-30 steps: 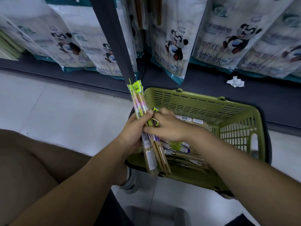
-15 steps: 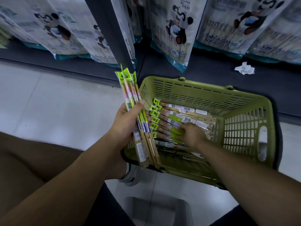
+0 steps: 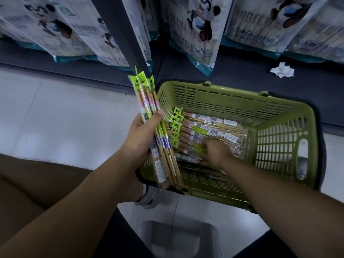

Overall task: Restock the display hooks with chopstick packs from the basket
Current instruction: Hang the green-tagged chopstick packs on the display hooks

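Here the left hand (image 3: 143,135), just left of the frame's centre, is clenched around a bundle of chopstick packs (image 3: 147,101), thumb across the front. The bundle stands nearly upright, its lime-green header tabs pointing toward the top of the frame and its lower ends hanging over the near left corner of the green basket (image 3: 232,101). The basket sits on the pale floor (image 3: 65,118) at centre right, its far wall close to the dark shelf base (image 3: 242,75). Inside it lies a heap of loose chopstick packs (image 3: 214,125), mostly lengthwise from left to right, with their green tabs stacked against the left wall. The right hand (image 3: 216,151) reaches down into this heap from the lower right, knuckles up and fingers curled onto the packs. The fingertips are buried among the wrappers, so I cannot tell whether they actually grasp a pack or only touch it. Across the top of the frame hang large panda-printed bags (image 3: 197,30), split by a dark upright post (image 3: 119,30). A crumpled white paper (image 3: 282,70) lies on the shelf base at upper right. Below the left wrist a grey shoe (image 3: 149,198) shows beside the basket's near edge, and a grey bin (image 3: 178,239) sits at the bottom centre.
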The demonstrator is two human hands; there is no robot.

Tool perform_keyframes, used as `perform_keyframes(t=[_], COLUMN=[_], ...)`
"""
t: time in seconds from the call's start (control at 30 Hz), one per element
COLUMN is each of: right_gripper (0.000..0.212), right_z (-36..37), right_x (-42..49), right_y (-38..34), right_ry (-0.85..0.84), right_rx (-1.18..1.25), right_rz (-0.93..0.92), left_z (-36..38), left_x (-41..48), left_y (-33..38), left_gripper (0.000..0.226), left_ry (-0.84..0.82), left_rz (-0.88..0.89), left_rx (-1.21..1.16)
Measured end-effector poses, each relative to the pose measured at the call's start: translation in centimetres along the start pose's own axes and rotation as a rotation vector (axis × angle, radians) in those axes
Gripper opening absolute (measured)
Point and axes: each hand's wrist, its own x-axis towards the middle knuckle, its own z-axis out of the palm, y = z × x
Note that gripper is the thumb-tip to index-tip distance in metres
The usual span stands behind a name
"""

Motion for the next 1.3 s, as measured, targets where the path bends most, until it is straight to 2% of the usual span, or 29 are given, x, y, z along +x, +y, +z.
perform_keyframes(t=[0.1,0.2,0.43,0.5,0.6,0.7,0.83,0.9,1.1,1.2,1.3], right_gripper=[0.032,0.016,0.015,0.015,0.020,0.022,0.031,0.033,0.018,0.014,0.020], right_z=[-0.1,-0.3,-1.5,-3.3,-7.3,-11.6,-15.9,-17.5,-23.6,-26.8,-29.7], right_x=[0.3,0.7,0.5,0.5,0.2,-1.4,-5.3,-7.4,-13.9,-17.1,-19.4], right_y=[-0.1,0.1,0.1,-0.3,-1.9,-4.0,-7.0,-8.2,-10.6,-11.8,-12.5], right_ry=[0.001,-0.077,-0.061,0.009,0.115,0.101,0.078,0.117,0.263,0.408,0.565], right_rx=[0.061,0.017,0.057,0.154,0.460,0.773,0.946,0.979,1.061,0.969,0.799], right_rz=[0.050,0.029,0.028,0.014,0.020,-0.020,-0.108,-0.128,-0.192,-0.326,-0.390], left_z=[0.0,-0.1,0.0,0.3,0.9,2.3,4.9,6.2,8.6,9.5,10.5], left_x=[0.0,-0.1,-0.1,-0.3,-0.9,-2.0,-4.1,-5.1,-7.0,-8.5,-10.1], left_y=[0.1,0.1,0.2,0.4,0.7,1.5,2.7,3.7,9.4,13.3,16.9], left_gripper=[0.013,0.016,0.014,0.012,0.010,0.006,0.029,0.033,0.018,0.031,0.035], left_ry=[-0.003,-0.011,0.002,-0.005,-0.053,-0.104,-0.161,-0.182,-0.307,-0.389,-0.433], left_rz=[-0.007,-0.008,-0.018,-0.016,-0.013,-0.031,-0.033,-0.026,0.114,0.180,0.258], left_rx=[-0.006,-0.004,-0.025,-0.030,-0.029,-0.028,-0.131,-0.193,-0.176,-0.152,-0.106])
